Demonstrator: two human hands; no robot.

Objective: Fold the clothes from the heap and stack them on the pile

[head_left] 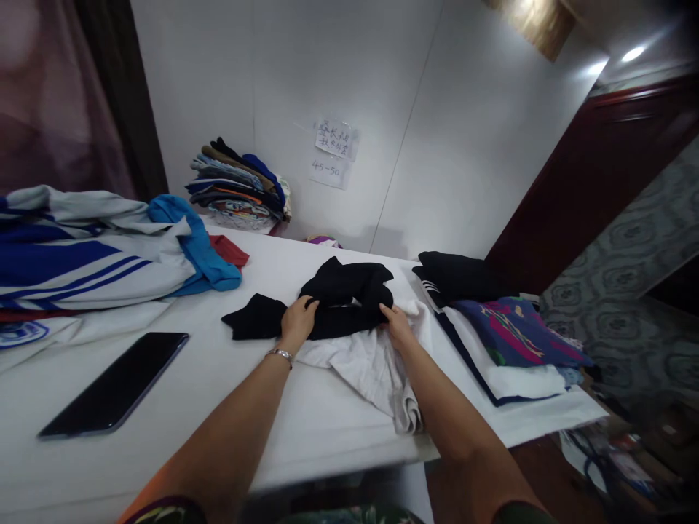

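Note:
A garment with black parts [344,280] and a whitish-grey part [360,364] lies bunched on the white table; it looks like a long-sleeved top, though its full shape is hidden in the folds. My left hand [298,322], with a silver bracelet at the wrist, pinches the black cloth near its middle. At the garment's right side, my right hand [397,329] grips the edge of the black cloth where it meets the pale part. One black end stretches out to the left, and a pale hem hangs toward the table's front edge.
A black phone [114,382] lies at the left front. Loose clothes [98,255] are heaped behind it. Folded clothes [507,335] are stacked at the right, beside the table's edge. Another stack [240,182] stands at the back by the wall, near handwritten paper signs [334,138].

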